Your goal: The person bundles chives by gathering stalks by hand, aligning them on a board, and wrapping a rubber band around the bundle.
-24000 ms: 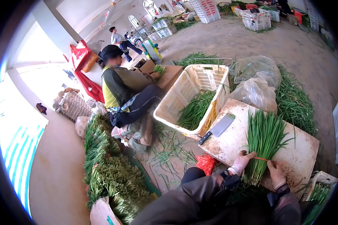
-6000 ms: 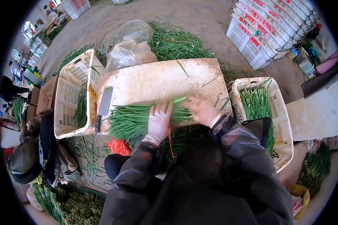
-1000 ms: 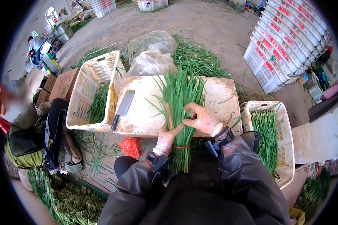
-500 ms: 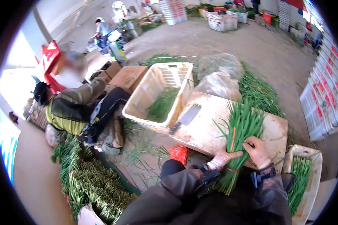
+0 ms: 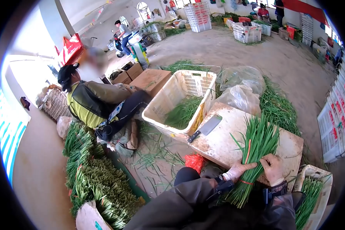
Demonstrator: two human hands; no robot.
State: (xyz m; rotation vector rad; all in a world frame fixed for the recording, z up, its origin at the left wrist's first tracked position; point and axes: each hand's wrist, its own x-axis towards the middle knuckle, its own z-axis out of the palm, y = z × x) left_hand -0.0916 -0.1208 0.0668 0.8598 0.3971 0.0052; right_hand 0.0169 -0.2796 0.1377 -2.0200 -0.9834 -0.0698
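Observation:
A bundle of long green chives [image 5: 258, 140] lies slantwise over the near part of a worn white board, its leaf tips pointing away from me. One red band [image 5: 247, 182] circles it near the cut ends, and a red strip [image 5: 248, 150] runs along the leaves higher up. My left hand [image 5: 237, 171] grips the bundle from the left, thumb across the stalks. On the right side, my right hand [image 5: 272, 169] has its fingers bent and pinched against the leaves. A cleaver [image 5: 210, 125] with a dark handle rests on the board's left part.
A white crate [image 5: 151, 111] holding loose greens stands left of the board [image 5: 234, 119]. Right of me is a crate [image 5: 329, 176] of chives. Red plastic strands [image 5: 194, 163] lie below the board. A seated person [image 5: 99, 99] is at the left, behind stacked chive bundles [image 5: 99, 184].
The head view has shifted, so the scene sits farther right and lower. Both hands keep nearly the same place on the chive bundle. The person by the scooter now appears more upright.

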